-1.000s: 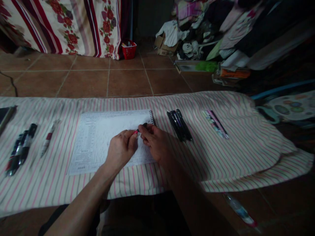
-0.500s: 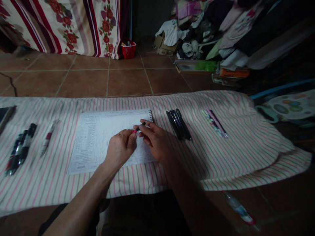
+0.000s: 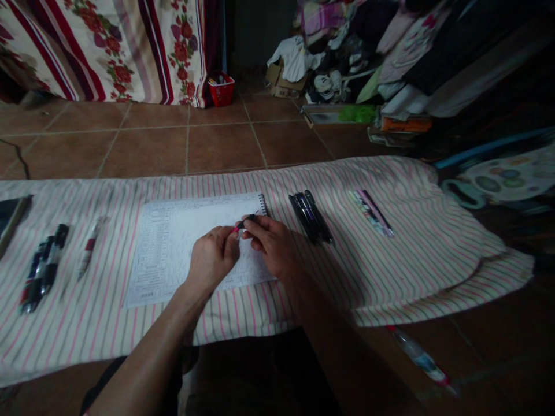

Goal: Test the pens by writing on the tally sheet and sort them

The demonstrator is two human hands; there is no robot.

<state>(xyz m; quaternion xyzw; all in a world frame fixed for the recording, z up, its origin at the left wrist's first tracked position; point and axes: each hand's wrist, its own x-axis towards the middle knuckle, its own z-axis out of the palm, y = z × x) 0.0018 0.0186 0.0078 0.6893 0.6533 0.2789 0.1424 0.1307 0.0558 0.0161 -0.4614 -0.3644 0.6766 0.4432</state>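
Observation:
Both hands meet over a spiral-bound notebook [image 3: 173,245] of densely printed paper. My left hand [image 3: 212,258] pinches the red-marked end of a slim pen [image 3: 243,223], and my right hand [image 3: 271,245] grips its black end. The pen lies nearly level, just above the page. Fingers hide most of its length. The notebook lies flat on a pink-and-grey striped cloth [image 3: 390,271]. A bundle of black pens [image 3: 311,217] sits to the right of my right hand, and another bundle [image 3: 43,268] lies far left of my left hand.
A single red-and-white pen [image 3: 90,248] and a row of slim coloured pens [image 3: 370,212] lie on the cloth. A plastic bottle [image 3: 420,358] rests on the tile floor. Beyond stand a small red basket [image 3: 221,91], floral bedding [image 3: 108,52] and piled clothes [image 3: 338,75].
The whole scene has shifted slightly left and up in view with my head. Both hands stay on the pen above the notebook, and the right fingers sit slightly closer around it.

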